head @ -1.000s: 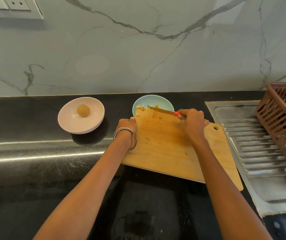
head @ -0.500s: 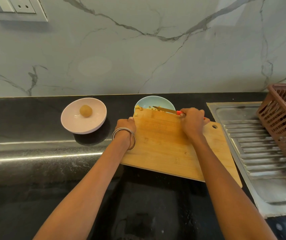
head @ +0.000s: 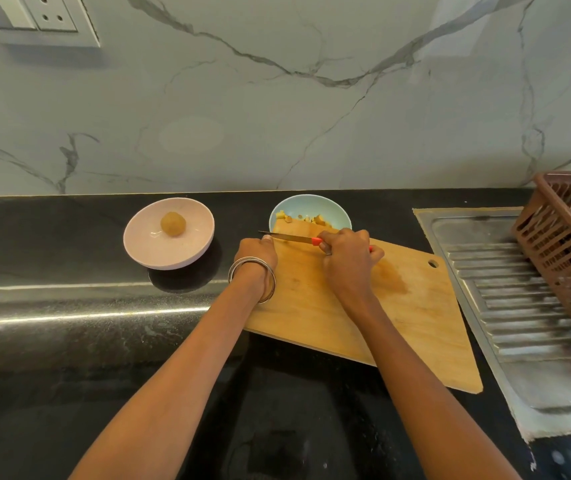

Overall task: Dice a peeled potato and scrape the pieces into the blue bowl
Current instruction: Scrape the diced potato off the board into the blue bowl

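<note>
The wooden cutting board (head: 398, 313) lies on the black counter with its far left corner over the rim of the blue bowl (head: 306, 205). Several diced potato pieces (head: 318, 220) sit at that far edge and in the bowl. My right hand (head: 348, 259) grips a red-handled knife (head: 291, 238), whose blade lies flat across the board a little short of the pieces. My left hand (head: 254, 256), with bangles on the wrist, holds the board's left edge. A whole peeled potato (head: 173, 222) rests in the pink bowl (head: 145, 249) to the left.
A steel sink drainboard (head: 519, 306) adjoins the board on the right, with a brown plastic basket (head: 568, 244) on it. The marble wall stands just behind the bowls, with a socket plate (head: 39, 15) at the upper left. The counter's front edge runs below my forearms.
The knife has drawn back from the board's far edge toward me and lies more level. Both hands have stayed on the board and knife. The view has shifted slightly.
</note>
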